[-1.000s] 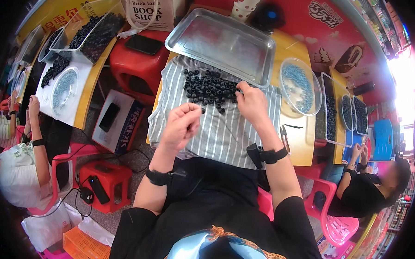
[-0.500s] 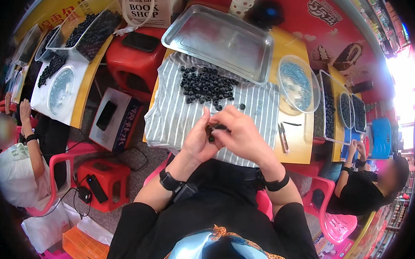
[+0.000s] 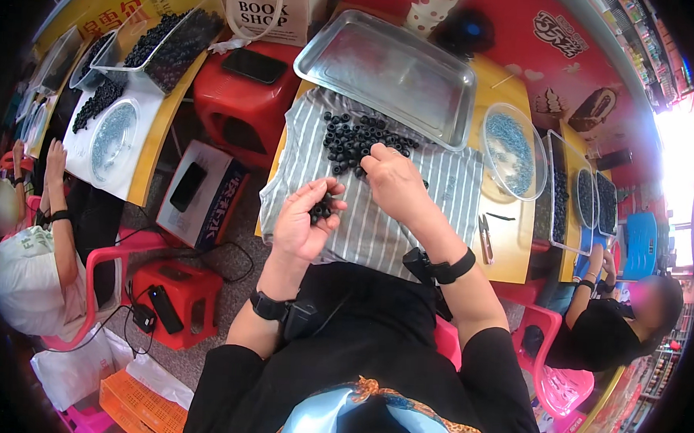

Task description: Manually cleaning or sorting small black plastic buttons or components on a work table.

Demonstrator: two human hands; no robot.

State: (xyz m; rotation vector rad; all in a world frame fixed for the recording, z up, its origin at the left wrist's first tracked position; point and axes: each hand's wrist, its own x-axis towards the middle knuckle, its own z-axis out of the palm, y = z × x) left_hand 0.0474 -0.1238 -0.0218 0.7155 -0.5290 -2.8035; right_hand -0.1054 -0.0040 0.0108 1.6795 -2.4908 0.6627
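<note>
A heap of small black ring-shaped pieces (image 3: pixel 354 138) lies on a grey-and-white striped cloth (image 3: pixel 304 126) in front of me. My left hand (image 3: pixel 296 222) is turned palm up over the cloth's near left part, its fingers curled round several of the same black pieces (image 3: pixel 321 209). At the near right edge of the heap is my right hand (image 3: pixel 395 184), thumb and fingers pinched together. Whatever is between those fingertips is too small or hidden to make out.
Behind the heap lies a shiny metal tray (image 3: pixel 384 71). To the right are a clear round tub (image 3: pixel 538 174) of pale blue bits and tweezers (image 3: pixel 485 239). A red stool (image 3: pixel 248 96) with a phone stands at left. Other people sit at tables on both sides.
My hands have come apart. The left has moved left, cupping the black pieces, while the right has reached forward to the heap. The whole view has shifted slightly.
</note>
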